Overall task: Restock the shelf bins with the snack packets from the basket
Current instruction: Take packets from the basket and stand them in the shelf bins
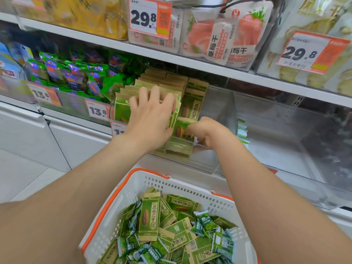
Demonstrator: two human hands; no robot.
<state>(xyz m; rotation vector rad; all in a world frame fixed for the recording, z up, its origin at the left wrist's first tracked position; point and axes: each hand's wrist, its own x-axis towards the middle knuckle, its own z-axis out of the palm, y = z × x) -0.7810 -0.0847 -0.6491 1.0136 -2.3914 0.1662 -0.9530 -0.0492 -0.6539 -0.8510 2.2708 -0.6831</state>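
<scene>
Slotting a packet (181, 130) into the clear bin (221, 103): the right hand (205, 132) has its grip clamped on it, fingers curled at the packet's upper right edge. The packet stands upright, long axis vertical, printed face toward the camera, low at the bin's front just behind the clear front wall. The left hand (152, 113) lies spread over the tops of the standing row (162, 79), thumb down its right flank beside the held packet. Its grip is apart, pressing and pinching nothing. The row runs front to back along the bin's left side. A second column starts just right of it, with one packet (196, 103) standing behind the held one. Judged from this, the slot lies directly below and left of the right grip, tight against the row, so the right hand is the working one and the left acts as a brace. To the right the bin is bare. The likely snag is the front wall's lip or a leaning row. The basket (171, 185) sits below, between the forearms, with loose packets (149, 216) mixed among small green sachets (204, 221). Much is left to shelve. Green packs (76, 73) fill the neighbouring bin to the left, and strawberry bags (219, 39) sit on the shelf above.
</scene>
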